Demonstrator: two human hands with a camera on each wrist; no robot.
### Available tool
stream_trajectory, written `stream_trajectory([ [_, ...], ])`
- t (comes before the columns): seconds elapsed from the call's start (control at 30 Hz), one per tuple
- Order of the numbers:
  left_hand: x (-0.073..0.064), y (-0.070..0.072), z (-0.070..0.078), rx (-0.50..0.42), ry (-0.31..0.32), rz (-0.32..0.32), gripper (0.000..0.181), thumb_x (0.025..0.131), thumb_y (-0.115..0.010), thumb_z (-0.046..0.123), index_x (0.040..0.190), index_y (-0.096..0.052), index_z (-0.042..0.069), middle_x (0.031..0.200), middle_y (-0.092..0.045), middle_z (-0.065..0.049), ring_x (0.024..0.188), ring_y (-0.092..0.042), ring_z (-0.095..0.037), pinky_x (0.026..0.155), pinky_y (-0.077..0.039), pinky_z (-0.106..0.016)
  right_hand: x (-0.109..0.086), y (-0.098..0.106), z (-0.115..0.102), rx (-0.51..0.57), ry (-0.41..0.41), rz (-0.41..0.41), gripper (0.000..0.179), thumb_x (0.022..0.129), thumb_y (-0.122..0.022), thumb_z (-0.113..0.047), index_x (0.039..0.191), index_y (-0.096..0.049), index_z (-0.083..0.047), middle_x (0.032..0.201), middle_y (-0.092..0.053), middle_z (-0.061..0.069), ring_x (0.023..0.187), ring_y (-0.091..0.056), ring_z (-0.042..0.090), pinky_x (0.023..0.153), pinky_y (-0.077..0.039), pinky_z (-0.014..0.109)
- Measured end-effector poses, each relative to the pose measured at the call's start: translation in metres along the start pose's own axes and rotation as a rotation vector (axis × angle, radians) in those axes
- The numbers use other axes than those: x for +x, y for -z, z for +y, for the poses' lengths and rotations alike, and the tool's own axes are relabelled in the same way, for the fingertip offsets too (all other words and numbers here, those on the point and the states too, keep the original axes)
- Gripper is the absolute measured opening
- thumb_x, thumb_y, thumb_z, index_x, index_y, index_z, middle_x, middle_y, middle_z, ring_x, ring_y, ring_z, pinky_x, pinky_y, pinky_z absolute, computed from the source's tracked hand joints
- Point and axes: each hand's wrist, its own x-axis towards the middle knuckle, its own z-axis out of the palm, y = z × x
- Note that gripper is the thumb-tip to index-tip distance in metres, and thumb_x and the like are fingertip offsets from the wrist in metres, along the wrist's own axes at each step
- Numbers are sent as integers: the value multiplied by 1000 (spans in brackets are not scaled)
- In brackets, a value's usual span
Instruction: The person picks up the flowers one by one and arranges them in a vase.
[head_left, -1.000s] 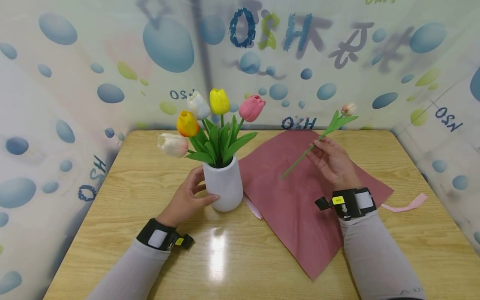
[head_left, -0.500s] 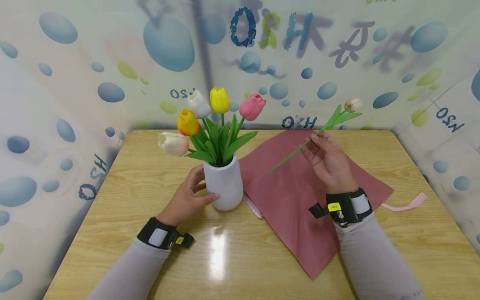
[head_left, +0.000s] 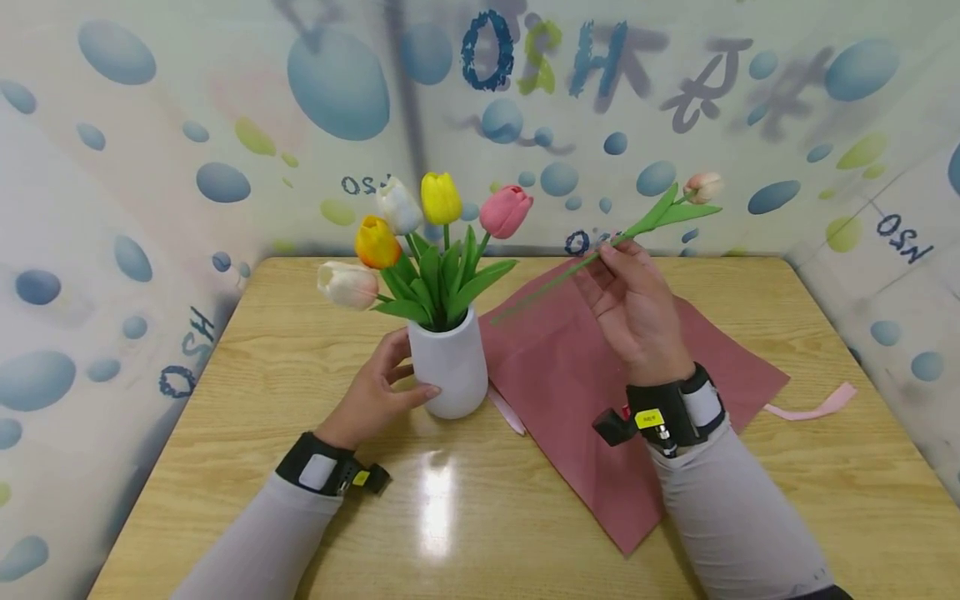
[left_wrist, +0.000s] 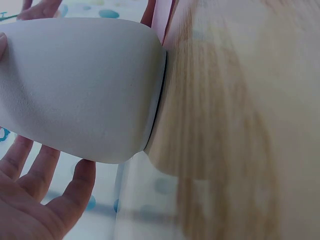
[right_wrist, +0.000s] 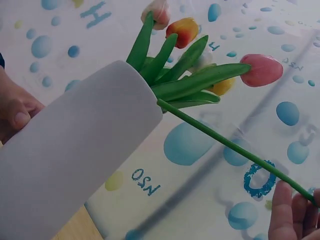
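A white vase (head_left: 450,371) stands upright on the table, holding several tulips (head_left: 435,250) in white, orange, yellow and pink with green leaves. My left hand (head_left: 378,396) grips its left side, thumb in front and fingers behind, as the left wrist view shows with the vase (left_wrist: 85,90). Between thumb and fingers, my right hand (head_left: 633,304) pinches the green stem of a single pale pink tulip (head_left: 702,188). The blossom points up and right, and the bare stem (right_wrist: 225,140) slants down toward the vase. In the right wrist view its end appears by the rim; contact cannot be told.
A dark pink wrapping sheet (head_left: 570,392) lies flat on the wooden table (head_left: 247,358), right of the vase and under my right hand. Pale pink ribbon (head_left: 821,406) sticks out at its right, and another pink strip shows beside the vase. A patterned wall (head_left: 525,108) rises behind.
My right hand has moved left and slightly away with the tulip, bringing the stem's lower end closer to the vase. The stem lies flatter now. My left hand and the vase have stayed put.
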Motion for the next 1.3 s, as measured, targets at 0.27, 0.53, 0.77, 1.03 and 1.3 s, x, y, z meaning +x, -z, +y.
stream_trajectory([
  [0.27, 1, -1, 2, -1, -3, 1, 83, 89, -83, 12, 155, -37, 28, 156, -49, -5, 143, -47, -32, 117, -40, -64, -1, -14, 6, -28, 21, 3, 8, 103, -61, -3, 99, -57, -9, 94, -68, 6, 88, -69, 17, 83, -64, 30],
  [0.53, 2, 0, 0, -7, 6, 0, 83, 89, -83, 12, 156, -37, 29, 158, -48, -4, 144, -46, -32, 117, -39, -65, -3, -21, 12, -96, 58, -20, 7, 102, -64, -5, 101, -58, -9, 100, -66, 6, 91, -67, 16, 85, -65, 31],
  [0.77, 0, 0, 1, -11, 7, 1, 83, 89, -83, 12, 156, -37, 28, 158, -48, -4, 144, -46, -33, 117, -39, -66, -8, -31, 18, -224, 129, -36, 10, 104, -60, -4, 100, -56, -12, 99, -63, 3, 89, -68, 14, 86, -64, 33],
  [1.03, 0, 0, 0, -8, 1, -1, 83, 89, -83, 11, 156, -36, 28, 158, -47, -4, 144, -46, -33, 117, -39, -66, -16, -45, 24, -315, 208, -116, 11, 103, -58, 0, 104, -55, -11, 100, -60, 4, 89, -70, 15, 85, -65, 36],
  [1.3, 0, -1, 1, -8, 1, -2, 82, 89, -83, 12, 155, -37, 27, 157, -48, -4, 144, -46, -32, 117, -40, -65, -23, -53, 34, -430, 236, -172, 16, 102, -58, 5, 107, -56, -11, 102, -63, 3, 97, -68, 17, 85, -65, 37],
])
